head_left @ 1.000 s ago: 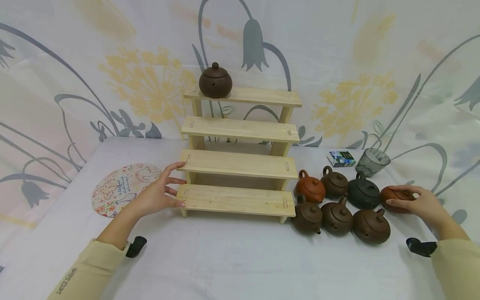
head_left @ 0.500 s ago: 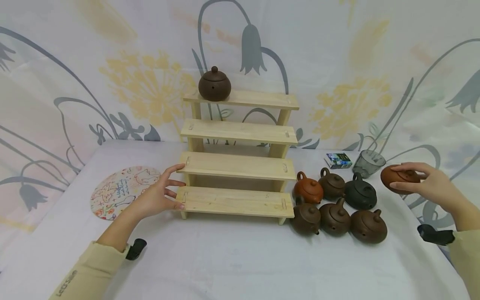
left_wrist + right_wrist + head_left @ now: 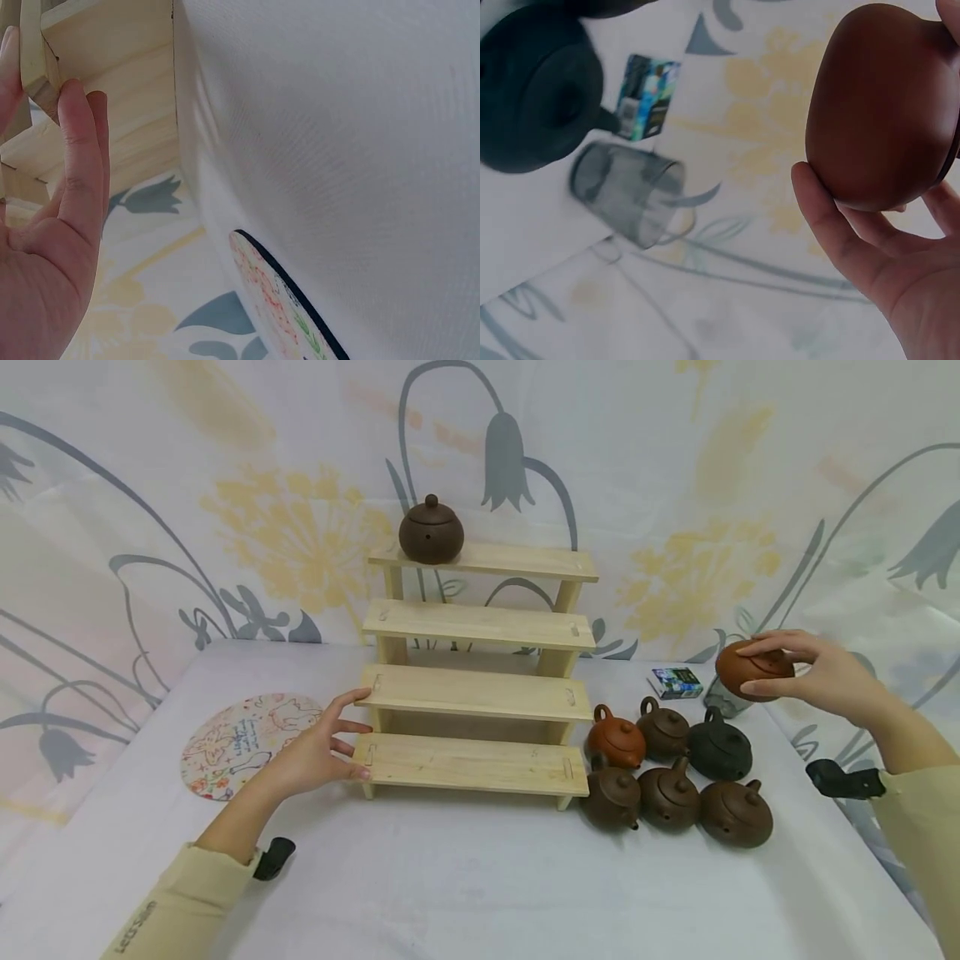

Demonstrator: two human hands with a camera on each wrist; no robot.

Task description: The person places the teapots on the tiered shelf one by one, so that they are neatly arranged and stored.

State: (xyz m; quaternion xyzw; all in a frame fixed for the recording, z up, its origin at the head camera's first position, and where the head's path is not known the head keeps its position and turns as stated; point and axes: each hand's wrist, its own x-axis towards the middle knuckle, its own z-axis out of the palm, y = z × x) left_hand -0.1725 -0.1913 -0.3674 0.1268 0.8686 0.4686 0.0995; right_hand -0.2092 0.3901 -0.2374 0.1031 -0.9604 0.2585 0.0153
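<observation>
Reddish-brown teapot (image 3: 732, 672): one piece, held in mid-air at the far right, clear of the table (image 3: 450, 877); a second earlier it had sat beside the black pot at the end of the back row.
Round printed mat (image 3: 243, 739): flat on the cloth at far left, unmoved.
Left hand (image 3: 318, 760): half-spread, fingers lightly bent, touching the left end of the two lower tiers; lifted nothing, position unchanged.
Stepped wooden shelf (image 3: 480, 689): four tiers, upright; three lower tiers bare.
Dark brown teapot (image 3: 431, 535): upright, left part of the top tier, undisturbed.
Teapot group (image 3: 671, 797): six pieces on the table right of the shelf, orange-red, brown and black behind, three brown in front; reduced by one through the lift.
Small box (image 3: 675, 682): behind the group, unmoved.
Grey tumbler (image 3: 626, 191): beside the box, partly hidden in the head view by the raised pot, apart from it in the right wrist view.
Right hand (image 3: 832, 681): thumb and fingers closed about the reddish-brown pot; had risen, then swung leftward.
Status: pick-up judged complete, setting-down not yet done.
</observation>
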